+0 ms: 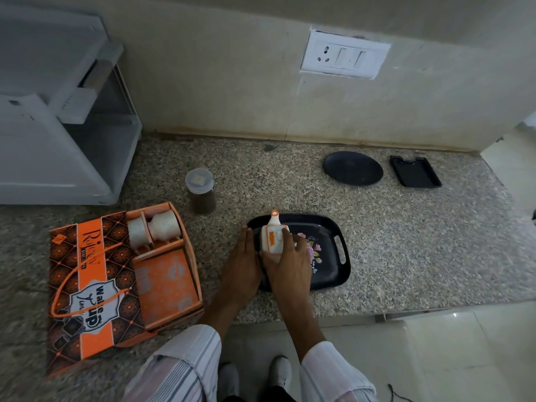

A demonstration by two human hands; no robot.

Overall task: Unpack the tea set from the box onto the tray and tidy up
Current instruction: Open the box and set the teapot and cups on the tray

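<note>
Speckled granite worktop (377,250) against a beige wall with a socket-and-switch plate (345,54). Head view: black floral serving tray (327,274) at centre. White-and-orange tea-set piece (272,237) over the tray's left part, spout-like end pointing away from the person; whether it touches the tray cannot be told. Right hand (290,256) clamped around this piece from the right; left hand (242,262) flat and open, fingers together, against the tray's left edge. Left of the tray: open orange box (162,274) with two white cups (156,229) in its far compartment. Behind the tray: lidded jar (201,191); far right, round black plate (353,168) and small rectangular black tray (415,171).
</note>
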